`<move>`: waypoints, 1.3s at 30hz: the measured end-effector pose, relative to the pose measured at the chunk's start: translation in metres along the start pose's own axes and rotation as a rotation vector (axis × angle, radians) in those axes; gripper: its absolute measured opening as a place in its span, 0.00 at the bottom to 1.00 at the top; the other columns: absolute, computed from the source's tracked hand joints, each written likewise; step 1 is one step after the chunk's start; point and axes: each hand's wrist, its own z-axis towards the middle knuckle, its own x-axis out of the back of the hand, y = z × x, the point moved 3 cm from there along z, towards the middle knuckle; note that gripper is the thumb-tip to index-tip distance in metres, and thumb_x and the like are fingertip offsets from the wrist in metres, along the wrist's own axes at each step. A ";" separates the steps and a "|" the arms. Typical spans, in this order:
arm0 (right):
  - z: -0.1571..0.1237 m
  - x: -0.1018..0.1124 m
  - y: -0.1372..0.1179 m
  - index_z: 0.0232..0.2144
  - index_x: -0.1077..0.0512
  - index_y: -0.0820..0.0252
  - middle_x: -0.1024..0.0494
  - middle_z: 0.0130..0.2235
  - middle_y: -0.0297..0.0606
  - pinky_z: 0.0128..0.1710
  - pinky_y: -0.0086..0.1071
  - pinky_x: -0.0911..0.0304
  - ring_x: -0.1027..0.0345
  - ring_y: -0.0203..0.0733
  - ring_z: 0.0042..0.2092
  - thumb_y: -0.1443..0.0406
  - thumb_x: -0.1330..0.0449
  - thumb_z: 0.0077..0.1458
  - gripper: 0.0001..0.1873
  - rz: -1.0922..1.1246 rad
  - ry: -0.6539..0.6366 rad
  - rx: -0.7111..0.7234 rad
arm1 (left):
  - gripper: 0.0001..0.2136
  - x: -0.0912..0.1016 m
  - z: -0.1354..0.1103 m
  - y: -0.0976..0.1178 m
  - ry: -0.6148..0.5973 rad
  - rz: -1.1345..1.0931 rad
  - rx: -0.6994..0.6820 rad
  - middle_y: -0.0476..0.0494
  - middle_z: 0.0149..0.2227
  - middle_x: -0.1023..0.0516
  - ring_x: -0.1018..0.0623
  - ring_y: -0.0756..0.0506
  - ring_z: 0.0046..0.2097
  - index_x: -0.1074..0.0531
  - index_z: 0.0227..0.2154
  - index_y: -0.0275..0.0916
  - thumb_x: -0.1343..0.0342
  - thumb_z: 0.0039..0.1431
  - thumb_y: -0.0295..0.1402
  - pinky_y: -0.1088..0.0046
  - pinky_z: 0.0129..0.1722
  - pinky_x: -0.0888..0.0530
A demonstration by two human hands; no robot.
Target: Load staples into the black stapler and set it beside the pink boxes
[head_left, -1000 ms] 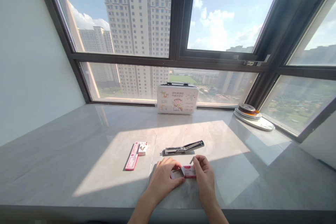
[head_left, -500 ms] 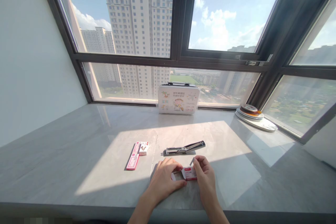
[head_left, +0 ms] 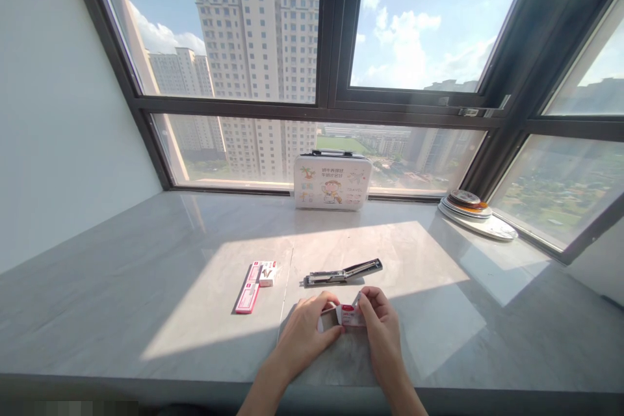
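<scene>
An opened red-and-white staple box (head_left: 351, 316) lies between my hands at the near part of the counter. My left hand (head_left: 308, 328) grips its left end between thumb and fingers, and the box's open end faces left, showing a grey inside. My right hand (head_left: 379, 318) is closed in a pinch at the box's right end, on what looks like a short grey strip of staples (head_left: 358, 299), mostly covered by the fingertips. Just beyond both hands rests a black stapler (head_left: 341, 274), folded wide apart. Left of it lie red-and-white flat boxes (head_left: 247, 299) with a small white box (head_left: 268, 274) beside them.
A white carry case (head_left: 332, 183) with cartoon prints stands against the window at the back of the grey counter (head_left: 185, 299). Stacked round plates or lids (head_left: 470, 208) sit in the right back corner. Sunlight falls across the counter's middle.
The staple box has tilted slightly, so more of its grey inside shows by my left hand. The grey strip at my right fingertips is less visible. The other things stay in place.
</scene>
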 end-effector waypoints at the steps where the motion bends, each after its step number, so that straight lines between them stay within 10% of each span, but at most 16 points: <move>1: 0.000 0.000 0.000 0.37 0.29 0.55 0.30 0.31 0.29 0.30 0.27 0.39 0.39 0.35 0.31 0.53 0.34 0.59 0.14 0.001 -0.008 0.002 | 0.16 -0.001 0.000 -0.001 -0.009 0.006 0.009 0.53 0.43 0.21 0.26 0.43 0.47 0.29 0.47 0.49 0.35 0.55 0.35 0.67 0.48 0.33; 39: -0.002 0.000 -0.003 0.38 0.29 0.55 0.32 0.28 0.28 0.28 0.27 0.42 0.42 0.35 0.29 0.53 0.35 0.60 0.14 -0.031 -0.013 0.065 | 0.19 -0.013 -0.003 -0.004 -0.092 0.175 -0.057 0.53 0.37 0.25 0.25 0.43 0.40 0.40 0.44 0.47 0.36 0.59 0.44 0.71 0.37 0.37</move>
